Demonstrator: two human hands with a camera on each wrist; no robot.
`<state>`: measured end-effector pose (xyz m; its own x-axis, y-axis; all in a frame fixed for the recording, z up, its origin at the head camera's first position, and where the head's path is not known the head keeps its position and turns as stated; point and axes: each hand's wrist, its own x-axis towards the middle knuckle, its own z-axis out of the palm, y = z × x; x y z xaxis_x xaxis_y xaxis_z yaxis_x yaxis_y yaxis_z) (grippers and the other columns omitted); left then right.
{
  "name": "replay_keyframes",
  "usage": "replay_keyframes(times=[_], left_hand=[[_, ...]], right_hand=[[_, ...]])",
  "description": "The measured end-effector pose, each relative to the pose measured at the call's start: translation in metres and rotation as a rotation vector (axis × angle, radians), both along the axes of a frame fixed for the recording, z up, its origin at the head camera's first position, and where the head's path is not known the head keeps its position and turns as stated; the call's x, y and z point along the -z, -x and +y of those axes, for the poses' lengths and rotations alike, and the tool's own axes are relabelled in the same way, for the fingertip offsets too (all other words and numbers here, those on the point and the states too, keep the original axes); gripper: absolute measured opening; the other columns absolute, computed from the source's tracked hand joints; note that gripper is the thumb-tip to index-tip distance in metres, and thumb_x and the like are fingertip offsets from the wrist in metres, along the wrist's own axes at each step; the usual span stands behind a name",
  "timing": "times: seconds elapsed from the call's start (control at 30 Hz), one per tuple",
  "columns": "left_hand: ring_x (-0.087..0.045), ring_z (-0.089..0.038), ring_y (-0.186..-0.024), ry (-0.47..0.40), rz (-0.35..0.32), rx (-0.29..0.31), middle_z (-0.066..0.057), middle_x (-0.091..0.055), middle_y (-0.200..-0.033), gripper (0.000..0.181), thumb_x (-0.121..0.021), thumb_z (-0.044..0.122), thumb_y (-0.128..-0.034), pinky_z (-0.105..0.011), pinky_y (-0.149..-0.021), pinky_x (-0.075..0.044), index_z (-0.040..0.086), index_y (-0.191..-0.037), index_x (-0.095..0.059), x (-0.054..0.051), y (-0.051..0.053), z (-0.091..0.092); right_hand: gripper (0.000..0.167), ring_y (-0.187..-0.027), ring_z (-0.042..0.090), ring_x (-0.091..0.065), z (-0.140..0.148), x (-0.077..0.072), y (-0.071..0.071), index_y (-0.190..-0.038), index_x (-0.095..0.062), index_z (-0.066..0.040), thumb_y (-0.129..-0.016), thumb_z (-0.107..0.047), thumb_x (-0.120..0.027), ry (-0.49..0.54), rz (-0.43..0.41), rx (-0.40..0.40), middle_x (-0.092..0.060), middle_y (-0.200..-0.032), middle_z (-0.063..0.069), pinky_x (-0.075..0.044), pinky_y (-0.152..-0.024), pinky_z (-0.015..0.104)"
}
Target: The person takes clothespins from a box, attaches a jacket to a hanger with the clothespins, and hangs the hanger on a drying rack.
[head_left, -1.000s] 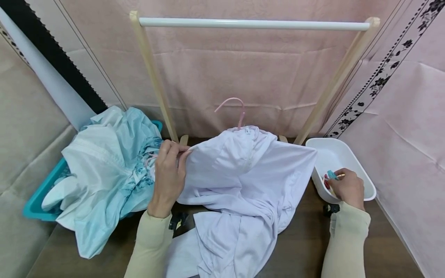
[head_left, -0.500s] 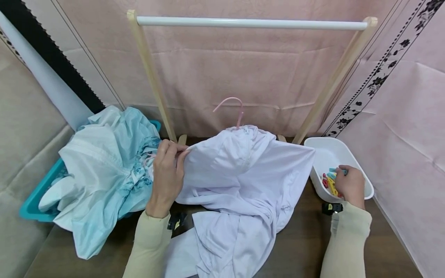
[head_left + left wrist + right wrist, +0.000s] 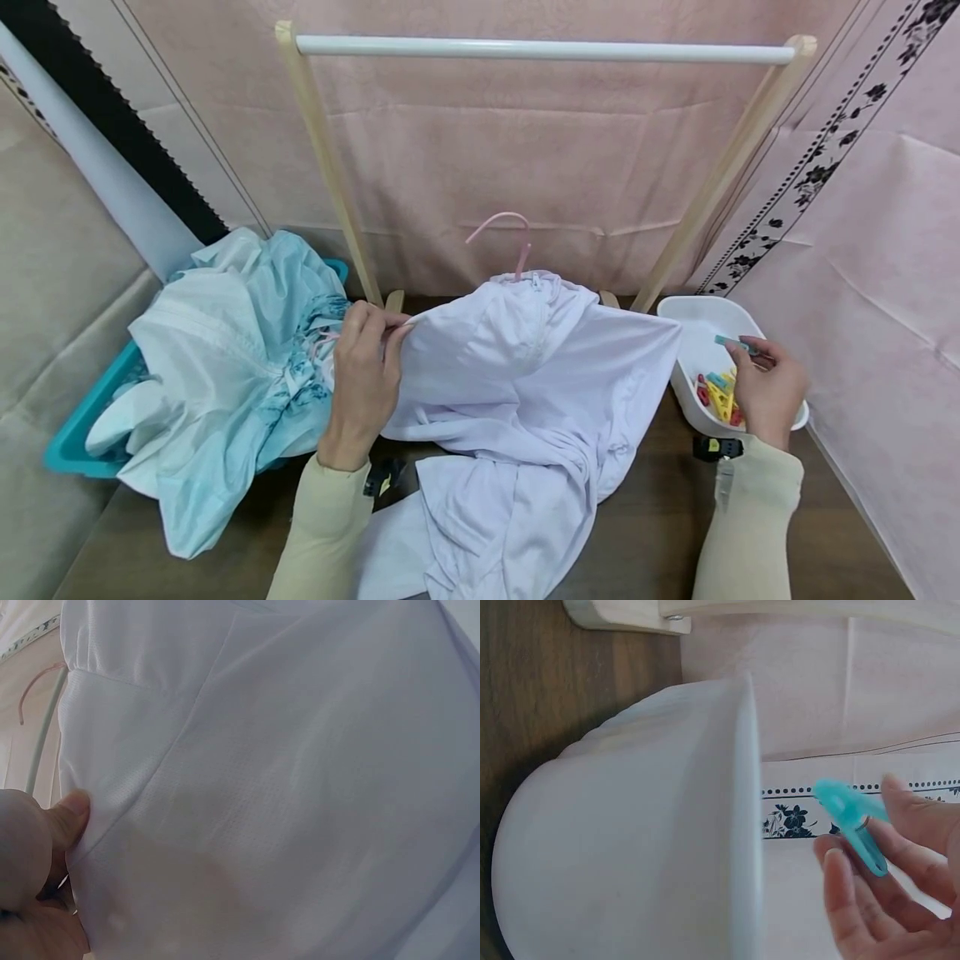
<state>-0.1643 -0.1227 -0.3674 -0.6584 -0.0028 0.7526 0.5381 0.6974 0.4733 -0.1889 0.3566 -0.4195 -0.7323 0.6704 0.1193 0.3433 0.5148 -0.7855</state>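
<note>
A white garment (image 3: 480, 367) is draped over a pink hanger (image 3: 504, 218), whose hook sticks up from the neckline. My left hand (image 3: 363, 375) pinches the garment's left upper edge between thumb and fingers; in the left wrist view the thumb (image 3: 73, 814) presses on the white cloth. Above the white tub (image 3: 678, 310) at the right, my right hand (image 3: 771, 392) holds a turquoise clothespin (image 3: 737, 343) by its end. The right wrist view shows the clothespin (image 3: 855, 825) between thumb and fingertips, beside the tub wall. Several red, yellow and blue clothespins (image 3: 722, 400) lie in the tub.
A wooden rack with a white rod (image 3: 540, 50) stands behind the garment. At the left, a turquoise basket (image 3: 82, 442) holds a heaped light-blue garment (image 3: 225, 358). Pink cloth (image 3: 570, 158) hangs behind the brown tabletop (image 3: 645, 517).
My right hand has risen out of the pile in the tub with a turquoise clothespin between its fingers. The left hand stays at the same edge of the garment.
</note>
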Motion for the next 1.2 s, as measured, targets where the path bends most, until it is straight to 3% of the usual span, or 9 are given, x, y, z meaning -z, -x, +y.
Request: replay_keyframes(times=[0.1, 0.23, 0.4, 0.63, 0.9, 1.2], left_hand=[[-0.061, -0.029, -0.089, -0.001, 0.004, 0.003, -0.017, -0.055, -0.094, 0.01, -0.065, 0.006, -0.0982, -0.036, -0.073, -0.055, -0.004, -0.099, -0.068, 0.0, 0.0, 0.0], [-0.061, -0.029, -0.089, -0.002, 0.007, 0.008, -0.016, -0.055, -0.094, 0.01, -0.064, 0.005, -0.0988, -0.036, -0.072, -0.054, -0.003, -0.099, -0.069, 0.0, 0.001, 0.0], [-0.06, -0.028, -0.088, -0.001, 0.004, 0.014, -0.016, -0.055, -0.094, 0.009, -0.064, 0.004, -0.0988, -0.036, -0.072, -0.055, -0.004, -0.098, -0.069, 0.0, 0.001, 0.0], [-0.06, -0.029, -0.089, 0.003, 0.006, 0.009, -0.017, -0.054, -0.094, 0.01, -0.064, 0.005, -0.099, -0.037, -0.073, -0.055, -0.004, -0.098, -0.069, 0.0, 0.001, 0.0], [-0.06, -0.029, -0.089, 0.009, 0.01, 0.01, -0.017, -0.054, -0.094, 0.01, -0.064, 0.005, -0.0986, -0.037, -0.073, -0.055, -0.004, -0.098, -0.068, 0.0, 0.001, 0.001], [-0.06, -0.029, -0.089, 0.006, 0.018, 0.01, -0.016, -0.054, -0.095, 0.01, -0.064, 0.005, -0.0988, -0.036, -0.073, -0.053, -0.003, -0.098, -0.068, 0.001, 0.001, 0.001]], right_hand=[[0.044, -0.078, -0.014, -0.054, -0.002, -0.002, 0.0, -0.131, -0.069, -0.015, -0.091, -0.031, -0.078, 0.04, 0.132, -0.004, -0.069, -0.103, -0.003, -0.045, -0.071, 0.005], [0.046, -0.076, -0.011, -0.061, -0.006, -0.004, -0.001, -0.125, -0.067, -0.013, -0.083, -0.009, -0.084, 0.175, 0.315, -0.03, -0.061, -0.091, -0.017, -0.048, -0.071, 0.001], [0.039, -0.08, -0.006, -0.065, -0.011, -0.007, -0.001, -0.112, -0.069, -0.011, -0.079, -0.006, -0.087, 0.257, 0.412, -0.055, -0.067, -0.091, -0.016, -0.051, -0.073, 0.003], [0.042, -0.081, 0.0, -0.066, -0.018, -0.012, -0.004, -0.112, -0.072, -0.006, -0.075, -0.007, -0.091, 0.307, 0.469, -0.111, -0.07, -0.093, -0.012, -0.052, -0.074, 0.005], [0.041, -0.087, -0.005, -0.064, -0.021, -0.014, -0.002, -0.123, -0.071, -0.004, -0.085, -0.01, -0.083, 0.129, 0.447, -0.184, -0.067, -0.1, -0.017, -0.048, -0.08, 0.006], [0.038, -0.09, -0.003, -0.066, -0.028, -0.026, -0.006, -0.125, -0.067, -0.005, -0.089, -0.001, -0.077, 0.15, 0.419, -0.232, -0.066, -0.106, -0.014, -0.05, -0.081, 0.004]])
